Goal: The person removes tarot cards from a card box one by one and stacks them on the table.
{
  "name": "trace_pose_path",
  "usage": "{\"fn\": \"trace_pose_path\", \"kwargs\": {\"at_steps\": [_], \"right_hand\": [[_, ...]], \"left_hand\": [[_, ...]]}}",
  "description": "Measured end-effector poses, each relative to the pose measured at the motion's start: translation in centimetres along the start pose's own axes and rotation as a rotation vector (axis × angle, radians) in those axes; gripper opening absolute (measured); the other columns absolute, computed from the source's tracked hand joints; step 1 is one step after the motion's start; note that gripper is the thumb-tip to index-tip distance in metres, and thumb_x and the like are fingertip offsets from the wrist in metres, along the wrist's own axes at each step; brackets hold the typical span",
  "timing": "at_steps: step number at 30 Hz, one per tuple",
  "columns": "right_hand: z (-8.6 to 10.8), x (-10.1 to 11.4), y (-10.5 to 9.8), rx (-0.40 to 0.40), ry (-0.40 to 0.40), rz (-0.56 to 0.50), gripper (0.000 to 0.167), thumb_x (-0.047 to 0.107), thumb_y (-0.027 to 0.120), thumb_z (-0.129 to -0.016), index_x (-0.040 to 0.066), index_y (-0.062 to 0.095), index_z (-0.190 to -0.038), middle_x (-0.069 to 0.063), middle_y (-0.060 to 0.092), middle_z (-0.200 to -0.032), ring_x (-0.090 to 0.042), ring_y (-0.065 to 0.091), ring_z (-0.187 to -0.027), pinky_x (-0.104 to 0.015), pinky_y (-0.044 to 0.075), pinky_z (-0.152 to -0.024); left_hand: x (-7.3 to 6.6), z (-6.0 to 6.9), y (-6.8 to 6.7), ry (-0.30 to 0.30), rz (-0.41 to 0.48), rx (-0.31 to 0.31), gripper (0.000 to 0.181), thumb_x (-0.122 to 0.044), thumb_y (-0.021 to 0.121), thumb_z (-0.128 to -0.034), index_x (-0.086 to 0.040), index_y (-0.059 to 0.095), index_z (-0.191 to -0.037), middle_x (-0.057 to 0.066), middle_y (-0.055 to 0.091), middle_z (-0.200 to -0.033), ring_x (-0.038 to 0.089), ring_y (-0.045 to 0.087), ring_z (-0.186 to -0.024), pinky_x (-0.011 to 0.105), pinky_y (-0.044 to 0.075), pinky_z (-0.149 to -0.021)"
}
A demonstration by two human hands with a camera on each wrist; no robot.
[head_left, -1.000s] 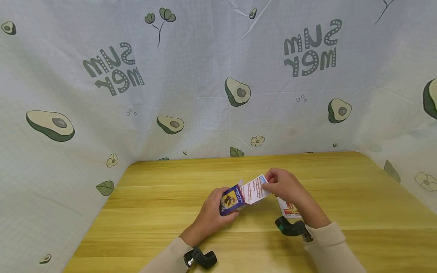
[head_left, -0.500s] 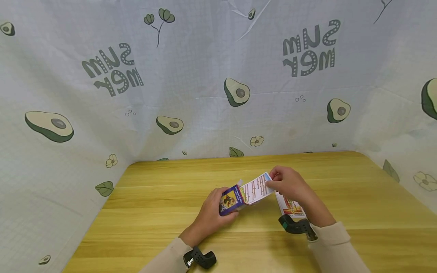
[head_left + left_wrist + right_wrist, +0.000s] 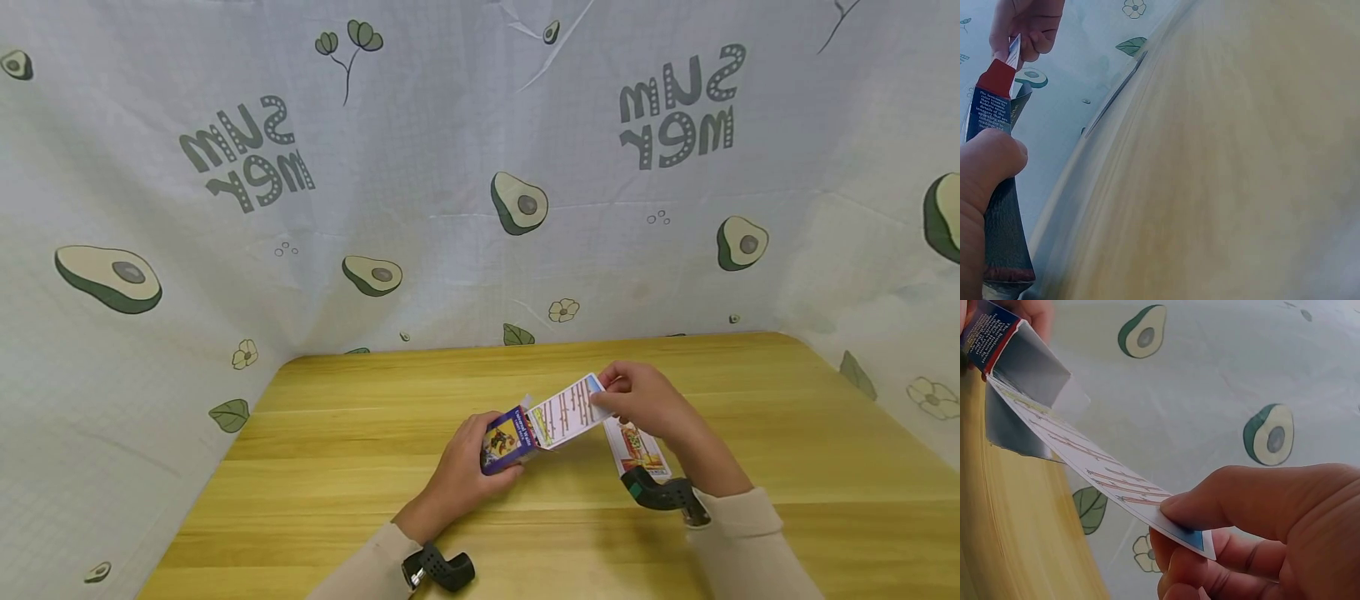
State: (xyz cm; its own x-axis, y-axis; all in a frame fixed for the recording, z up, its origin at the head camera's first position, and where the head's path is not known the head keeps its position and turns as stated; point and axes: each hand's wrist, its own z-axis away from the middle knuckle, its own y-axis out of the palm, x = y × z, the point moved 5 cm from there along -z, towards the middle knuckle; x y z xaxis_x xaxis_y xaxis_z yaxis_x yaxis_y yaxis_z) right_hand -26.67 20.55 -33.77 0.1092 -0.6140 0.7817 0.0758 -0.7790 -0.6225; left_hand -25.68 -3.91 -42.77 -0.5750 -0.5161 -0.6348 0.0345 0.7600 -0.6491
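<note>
My left hand (image 3: 457, 471) grips a dark blue tarot card box (image 3: 504, 443), its open end tilted up to the right; in the left wrist view the thumb presses on the side of the box (image 3: 999, 206). Between thumb and fingers, my right hand (image 3: 641, 398) pinches the outer end of a tarot card (image 3: 566, 411) printed with several brown staves. In the right wrist view this card (image 3: 1094, 459) slants out of the box mouth, its inner end at the opening beside the loose flaps (image 3: 1032, 369). Below the right hand, another picture card (image 3: 636, 450) lies on the table.
The wooden table (image 3: 337, 467) stretches around both hands. Behind it and at the sides hangs a pale cloth (image 3: 442, 125) with avocado prints. Black wrist cameras (image 3: 438, 568) sit on both wrists.
My right hand has moved up and to the right, and the staves card has slid farther out of the box. More of the card on the table shows. The left hand stays put.
</note>
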Motion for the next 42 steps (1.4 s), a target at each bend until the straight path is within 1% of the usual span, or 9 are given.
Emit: {"fn": "trace_pose_path", "kwargs": {"at_steps": [6,10,16,22,25,29,34,38,42], "right_hand": [[0.2,0.1,-0.4,0.003,0.016,-0.044,0.029,0.015,0.066,-0.089,-0.005,0.054,-0.107,-0.010,0.063,-0.085,-0.024,0.055,-0.072,-0.031,0.050,-0.062],[0.3,-0.1,-0.7,-0.005,0.027,-0.040,0.030,0.017,0.066,-0.090,-0.004,0.054,-0.109,-0.009,0.063,-0.086,-0.024,0.055,-0.074,-0.030,0.049,-0.063],[0.4,-0.3,-1.2,-0.007,0.019,-0.050,0.028,0.015,0.065,-0.091,-0.004,0.054,-0.108,-0.009,0.064,-0.085,-0.025,0.056,-0.074,-0.031,0.050,-0.063],[0.4,-0.5,-1.5,-0.008,0.031,-0.061,0.029,0.015,0.064,-0.091,-0.005,0.053,-0.109,-0.009,0.065,-0.086,-0.026,0.058,-0.076,-0.031,0.051,-0.064],[0.5,-0.6,-1.6,-0.015,0.048,-0.058,0.032,0.017,0.064,-0.092,-0.005,0.053,-0.112,-0.011,0.065,-0.090,-0.025,0.058,-0.077,-0.031,0.052,-0.066],[0.6,-0.9,-1.8,-0.034,0.070,-0.060,0.036,0.019,0.062,-0.094,-0.007,0.051,-0.117,-0.016,0.065,-0.097,-0.024,0.059,-0.077,-0.030,0.052,-0.067],[0.6,-1.0,-2.1,-0.059,0.073,-0.105,0.038,0.019,0.056,-0.097,-0.008,0.047,-0.123,-0.024,0.060,-0.107,-0.024,0.062,-0.078,-0.030,0.055,-0.067],[0.7,-1.1,-2.2,-0.076,0.071,-0.139,0.037,0.018,0.051,-0.100,-0.005,0.045,-0.127,-0.025,0.056,-0.110,-0.025,0.062,-0.081,-0.031,0.056,-0.070],[0.7,-1.2,-2.4,-0.093,0.081,-0.135,0.036,0.016,0.047,-0.100,-0.003,0.044,-0.131,-0.024,0.053,-0.111,-0.029,0.059,-0.086,-0.030,0.055,-0.072]], "left_hand": [[0.1,0.0,0.1,-0.016,-0.001,0.001,0.072,-0.036,0.079,-0.0783,-0.013,0.043,-0.137,0.000,0.054,-0.119,0.011,0.050,-0.098,0.028,0.046,-0.083],[0.1,0.0,0.1,-0.017,0.000,0.002,0.073,-0.035,0.079,-0.0782,-0.013,0.043,-0.137,0.000,0.054,-0.120,0.011,0.050,-0.098,0.029,0.046,-0.083],[0.1,0.0,0.0,-0.015,0.003,0.003,0.074,-0.036,0.079,-0.0784,-0.011,0.043,-0.138,0.001,0.054,-0.120,0.011,0.050,-0.098,0.029,0.046,-0.083],[0.1,0.0,0.1,-0.016,0.001,0.003,0.073,-0.036,0.079,-0.0785,-0.012,0.043,-0.138,0.001,0.054,-0.119,0.011,0.050,-0.098,0.028,0.046,-0.082],[0.1,0.0,0.1,-0.018,0.002,0.005,0.073,-0.035,0.078,-0.0786,-0.012,0.043,-0.138,0.000,0.054,-0.119,0.011,0.050,-0.098,0.028,0.046,-0.082],[0.1,0.0,0.1,-0.014,0.002,0.004,0.072,-0.035,0.078,-0.0786,-0.012,0.043,-0.137,0.000,0.054,-0.119,0.011,0.051,-0.098,0.028,0.047,-0.082],[0.1,0.0,0.1,-0.013,0.002,0.002,0.072,-0.036,0.079,-0.0782,-0.012,0.044,-0.137,0.001,0.054,-0.120,0.011,0.051,-0.098,0.028,0.047,-0.083],[0.2,0.0,0.1,-0.013,0.005,0.002,0.073,-0.036,0.078,-0.0783,-0.012,0.044,-0.138,0.002,0.055,-0.121,0.011,0.051,-0.099,0.029,0.047,-0.083],[0.1,0.0,0.1,0.003,0.003,0.000,0.073,-0.037,0.078,-0.0790,-0.010,0.043,-0.138,0.003,0.055,-0.121,0.012,0.051,-0.100,0.029,0.047,-0.084]]}}
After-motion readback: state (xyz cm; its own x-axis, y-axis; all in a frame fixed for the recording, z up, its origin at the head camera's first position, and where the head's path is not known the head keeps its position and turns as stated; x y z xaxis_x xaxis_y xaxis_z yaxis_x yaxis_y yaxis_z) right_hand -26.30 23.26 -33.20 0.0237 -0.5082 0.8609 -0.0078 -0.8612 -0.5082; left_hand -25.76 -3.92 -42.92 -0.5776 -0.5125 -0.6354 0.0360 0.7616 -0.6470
